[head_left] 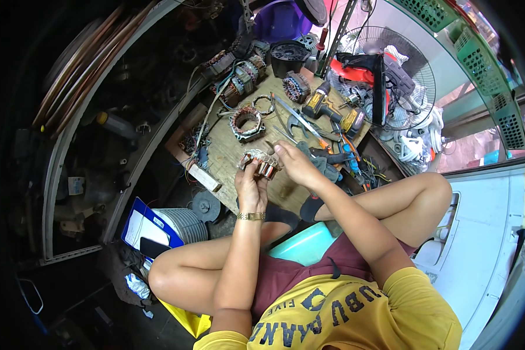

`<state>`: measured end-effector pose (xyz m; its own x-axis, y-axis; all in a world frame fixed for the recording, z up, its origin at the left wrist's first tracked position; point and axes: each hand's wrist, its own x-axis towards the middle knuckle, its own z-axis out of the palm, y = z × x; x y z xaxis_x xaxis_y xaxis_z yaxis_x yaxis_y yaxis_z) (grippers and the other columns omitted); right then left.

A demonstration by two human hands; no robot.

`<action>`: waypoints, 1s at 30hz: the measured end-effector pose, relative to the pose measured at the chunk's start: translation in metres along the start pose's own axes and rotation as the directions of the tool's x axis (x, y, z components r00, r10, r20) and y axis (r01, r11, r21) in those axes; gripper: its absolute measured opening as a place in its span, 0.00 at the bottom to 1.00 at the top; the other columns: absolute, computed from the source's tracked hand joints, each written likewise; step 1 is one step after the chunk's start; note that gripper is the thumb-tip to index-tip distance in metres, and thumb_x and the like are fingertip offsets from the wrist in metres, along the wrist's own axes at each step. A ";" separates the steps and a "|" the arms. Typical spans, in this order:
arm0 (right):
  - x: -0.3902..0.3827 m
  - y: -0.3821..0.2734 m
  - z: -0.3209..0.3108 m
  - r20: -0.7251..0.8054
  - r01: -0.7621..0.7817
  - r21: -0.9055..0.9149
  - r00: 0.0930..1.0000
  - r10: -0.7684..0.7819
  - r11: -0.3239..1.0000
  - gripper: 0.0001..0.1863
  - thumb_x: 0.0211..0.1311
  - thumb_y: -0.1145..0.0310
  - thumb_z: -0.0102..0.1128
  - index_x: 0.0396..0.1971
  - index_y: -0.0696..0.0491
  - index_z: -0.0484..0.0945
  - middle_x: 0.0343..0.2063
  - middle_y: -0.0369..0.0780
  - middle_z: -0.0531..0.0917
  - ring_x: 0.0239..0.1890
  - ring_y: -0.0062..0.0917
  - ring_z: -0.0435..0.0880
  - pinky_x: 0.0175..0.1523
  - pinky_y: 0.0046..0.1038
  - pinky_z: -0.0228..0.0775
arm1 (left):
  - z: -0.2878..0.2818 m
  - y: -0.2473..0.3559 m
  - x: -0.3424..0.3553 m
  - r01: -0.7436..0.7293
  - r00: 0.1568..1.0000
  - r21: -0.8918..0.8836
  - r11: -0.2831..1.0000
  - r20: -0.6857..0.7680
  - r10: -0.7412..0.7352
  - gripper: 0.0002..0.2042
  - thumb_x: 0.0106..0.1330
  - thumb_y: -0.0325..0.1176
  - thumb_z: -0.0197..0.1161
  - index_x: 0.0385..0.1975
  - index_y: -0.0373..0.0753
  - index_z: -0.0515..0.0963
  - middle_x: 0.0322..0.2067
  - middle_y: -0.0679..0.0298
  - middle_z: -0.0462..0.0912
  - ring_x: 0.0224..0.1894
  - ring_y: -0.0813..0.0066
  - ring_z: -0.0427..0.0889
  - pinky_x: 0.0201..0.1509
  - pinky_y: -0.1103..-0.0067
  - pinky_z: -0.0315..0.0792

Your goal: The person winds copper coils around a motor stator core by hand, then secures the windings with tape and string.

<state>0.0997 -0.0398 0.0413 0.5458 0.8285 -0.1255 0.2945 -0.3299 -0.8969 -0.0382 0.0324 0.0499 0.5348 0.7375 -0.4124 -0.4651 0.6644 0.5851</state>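
My left hand [249,189] grips a small winding assembly [266,166] with copper coils and pale wires, held up over the wooden work board. My right hand [294,163] is at its upper right, fingers closed on a thin tool [269,143] that is too small to identify. Just beyond them lies a stator ring [246,129] with copper windings, with a smaller wire ring [262,104] behind it. To the right are a yellow-and-black cordless drill [319,105], a curved metal piece [300,123] and several hand tools [347,153].
More stators [248,76], a black housing [289,55] and a purple basin [277,17] crowd the back. A wire fan guard [417,76] and clutter stand right. Shelving [76,140] borders the left. My bent legs surround the board's near end, above a turquoise seat [300,245].
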 end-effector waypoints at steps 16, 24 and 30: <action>-0.057 -0.043 -0.024 0.022 0.261 -0.339 0.963 -0.270 0.904 0.20 0.73 0.56 0.52 0.62 0.41 0.72 0.48 0.43 0.85 0.41 0.45 0.86 0.43 0.43 0.79 | 0.006 0.010 -0.013 0.086 0.996 -0.032 0.996 0.033 -0.085 0.08 0.71 0.28 0.61 0.45 0.33 0.76 0.40 0.61 0.84 0.42 0.70 0.85 0.47 0.73 0.82; -0.053 -0.047 -0.012 -0.010 0.224 -0.423 0.968 -0.252 0.878 0.16 0.72 0.58 0.54 0.54 0.45 0.71 0.39 0.46 0.86 0.38 0.48 0.85 0.38 0.45 0.76 | 0.003 0.014 -0.012 0.077 0.996 0.054 0.996 0.049 -0.079 0.09 0.70 0.26 0.61 0.48 0.36 0.74 0.39 0.62 0.83 0.38 0.74 0.86 0.43 0.77 0.85; -0.050 -0.039 -0.014 0.000 0.281 -0.489 0.947 -0.322 0.826 0.18 0.72 0.56 0.54 0.54 0.51 0.74 0.42 0.47 0.85 0.35 0.49 0.85 0.37 0.47 0.77 | 0.005 0.019 -0.010 0.034 0.995 0.206 0.978 0.084 -0.053 0.11 0.70 0.26 0.61 0.50 0.35 0.73 0.39 0.63 0.83 0.39 0.75 0.86 0.44 0.78 0.84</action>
<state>0.0718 -0.0741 0.0888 0.4221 0.8904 0.1705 0.7801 -0.2609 -0.5687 -0.0489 0.0367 0.0684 0.6161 0.6886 -0.3824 -0.2910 0.6501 0.7019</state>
